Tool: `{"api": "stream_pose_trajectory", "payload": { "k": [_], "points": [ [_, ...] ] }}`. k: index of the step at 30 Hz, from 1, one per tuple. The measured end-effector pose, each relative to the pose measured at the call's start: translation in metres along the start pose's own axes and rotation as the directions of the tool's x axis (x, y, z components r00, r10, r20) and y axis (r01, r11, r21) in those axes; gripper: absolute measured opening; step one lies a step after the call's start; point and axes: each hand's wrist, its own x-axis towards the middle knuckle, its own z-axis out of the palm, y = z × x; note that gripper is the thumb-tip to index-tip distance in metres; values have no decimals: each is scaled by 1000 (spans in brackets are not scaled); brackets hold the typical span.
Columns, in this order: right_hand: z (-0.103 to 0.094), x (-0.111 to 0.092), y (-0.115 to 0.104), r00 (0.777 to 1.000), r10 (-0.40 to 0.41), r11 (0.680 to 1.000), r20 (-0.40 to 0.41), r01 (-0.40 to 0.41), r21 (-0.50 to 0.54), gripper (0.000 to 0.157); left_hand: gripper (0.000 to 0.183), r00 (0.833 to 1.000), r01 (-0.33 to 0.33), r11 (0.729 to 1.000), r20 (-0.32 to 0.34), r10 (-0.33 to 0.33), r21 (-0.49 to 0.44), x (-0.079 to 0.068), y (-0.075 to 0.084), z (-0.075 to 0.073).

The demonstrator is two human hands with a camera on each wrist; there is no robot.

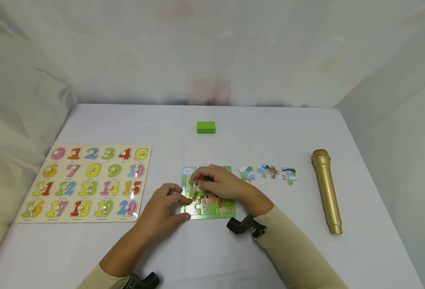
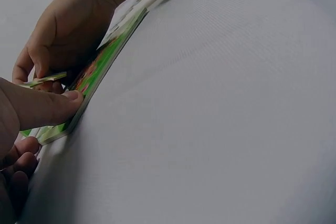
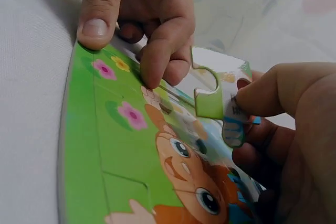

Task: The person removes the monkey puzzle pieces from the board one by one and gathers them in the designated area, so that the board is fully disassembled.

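Note:
A small jigsaw puzzle (image 1: 216, 214) with a cartoon monkey and flowers on green lies in its flat tray near the table's middle. My left hand (image 1: 162, 208) holds the tray at its near left corner, thumb (image 2: 63, 106) on the near edge and bent fingers at the left side. Over the tray's left part, my right hand (image 1: 221, 184) pinches a puzzle piece (image 3: 210, 98) between thumb and fingers. The piece is tilted and raised off the tray. Several other pieces sit fitted in it. The right hand hides part of the upper tray in the head view.
Three loose puzzle pieces (image 1: 269, 171) lie right of the tray. A number peg board (image 1: 84, 182) is on the left, a green block (image 1: 206, 127) behind, and a gold microphone-shaped tube (image 1: 327, 190) at the right. Cloth walls stand around the white table (image 1: 281, 136).

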Motion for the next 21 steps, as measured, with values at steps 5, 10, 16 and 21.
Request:
{"api": "stream_pose_trajectory", "payload": {
  "k": [5, 10, 16, 21],
  "points": [
    [-3, -1, -1, 999, 25, 995, 20, -26, 101, 25, 35, 1000, -3, 1000, 0, 3, 7, -1, 0, -2],
    [-11, -5, -6, 999, 46, 989, 28, -50, 137, 25, 35, 1000, -5, 1000, 1, 5, 0, -1, 0, -2],
    [-19, -13, -8, 998, 32, 989, 53, -40, 146, 23, 35, 1000, 3, 1000, 4, -3, 11, 0, -1, -1],
    [-22, -23, -5, 998, 51, 987, 30, -55, 148, 23, 34, 1000, -6, 1000, 8, 6, 11, 0, -1, -1]
  ]
}}
